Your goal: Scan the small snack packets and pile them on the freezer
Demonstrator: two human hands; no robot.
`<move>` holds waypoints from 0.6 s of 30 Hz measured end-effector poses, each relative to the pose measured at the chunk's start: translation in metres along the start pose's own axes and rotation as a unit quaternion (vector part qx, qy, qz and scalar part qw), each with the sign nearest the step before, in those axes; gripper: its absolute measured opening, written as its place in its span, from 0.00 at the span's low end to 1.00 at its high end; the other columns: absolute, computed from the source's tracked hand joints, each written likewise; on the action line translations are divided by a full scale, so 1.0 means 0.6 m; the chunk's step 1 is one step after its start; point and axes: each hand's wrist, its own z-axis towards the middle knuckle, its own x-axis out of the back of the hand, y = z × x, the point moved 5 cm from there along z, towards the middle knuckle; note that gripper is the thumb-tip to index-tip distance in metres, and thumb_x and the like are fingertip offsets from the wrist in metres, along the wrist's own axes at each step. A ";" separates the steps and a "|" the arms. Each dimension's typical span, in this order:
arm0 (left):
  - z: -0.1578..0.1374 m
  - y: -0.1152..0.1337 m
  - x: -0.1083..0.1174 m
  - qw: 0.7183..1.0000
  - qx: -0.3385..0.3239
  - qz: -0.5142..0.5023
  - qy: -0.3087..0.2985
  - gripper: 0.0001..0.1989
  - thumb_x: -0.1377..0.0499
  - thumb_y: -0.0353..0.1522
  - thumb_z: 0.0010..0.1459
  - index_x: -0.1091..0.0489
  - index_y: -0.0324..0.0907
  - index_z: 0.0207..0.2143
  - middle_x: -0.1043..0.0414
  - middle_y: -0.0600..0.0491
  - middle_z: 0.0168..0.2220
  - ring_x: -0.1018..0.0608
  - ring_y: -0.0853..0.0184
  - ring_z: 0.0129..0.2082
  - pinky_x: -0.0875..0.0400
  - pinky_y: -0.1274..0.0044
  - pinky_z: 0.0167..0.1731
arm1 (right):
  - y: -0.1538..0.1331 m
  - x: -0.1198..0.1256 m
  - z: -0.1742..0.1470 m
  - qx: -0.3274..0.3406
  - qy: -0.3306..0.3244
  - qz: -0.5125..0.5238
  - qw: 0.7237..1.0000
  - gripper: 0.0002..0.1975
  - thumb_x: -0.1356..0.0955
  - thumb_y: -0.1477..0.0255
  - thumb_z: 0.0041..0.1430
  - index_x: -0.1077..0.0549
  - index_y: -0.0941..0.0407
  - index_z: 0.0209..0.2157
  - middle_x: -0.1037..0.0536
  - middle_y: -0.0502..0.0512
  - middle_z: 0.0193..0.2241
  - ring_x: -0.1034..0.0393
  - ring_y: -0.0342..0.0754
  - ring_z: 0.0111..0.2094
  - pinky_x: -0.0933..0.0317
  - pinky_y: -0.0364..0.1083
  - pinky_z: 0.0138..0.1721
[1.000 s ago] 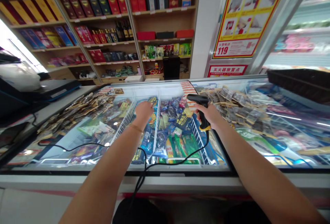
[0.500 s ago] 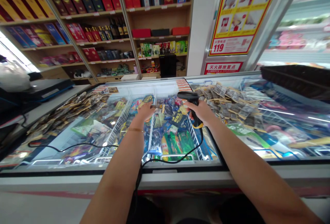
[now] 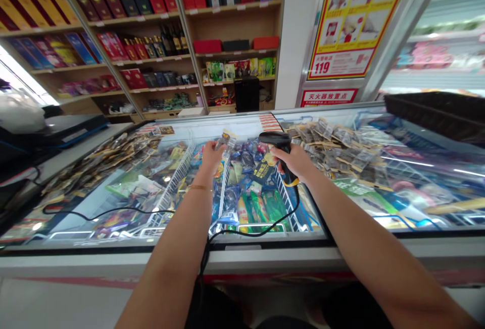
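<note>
My right hand (image 3: 293, 161) is wrapped round the handle of a black barcode scanner (image 3: 276, 139), whose head points left. Pinched in the fingers of my left hand (image 3: 211, 156) is a small clear packet (image 3: 226, 139) with a pale card; its contents are too small to name. Both hands are above the glass top of a chest freezer (image 3: 242, 254). Under the glass, wire baskets (image 3: 223, 187) hold wrapped frozen goods. A black cable (image 3: 261, 234) runs from the scanner's handle across the glass towards my left forearm.
Piles of similar carded packets lie on the freezer to the left (image 3: 102, 162) and right (image 3: 337, 147). A black tray (image 3: 435, 116) stands at the right. A scale-like device (image 3: 76, 129) sits on the left counter. Shelves of boxes (image 3: 227, 5) rise behind the freezer.
My left hand has lifted slightly and turned the packet upward, so more of its face shows. The scanner in my right hand has shifted very slightly left.
</note>
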 end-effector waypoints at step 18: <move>-0.022 0.017 -0.045 0.940 0.044 -0.337 -0.019 0.21 0.29 0.31 0.45 0.37 0.45 0.36 0.28 0.62 0.26 0.22 0.72 0.30 0.23 0.74 0.38 | -0.044 -0.027 -0.037 0.007 -0.035 -0.153 0.988 0.10 0.30 0.65 0.60 0.30 0.57 0.31 0.25 0.50 0.17 0.33 0.42 0.14 0.41 0.40 0.16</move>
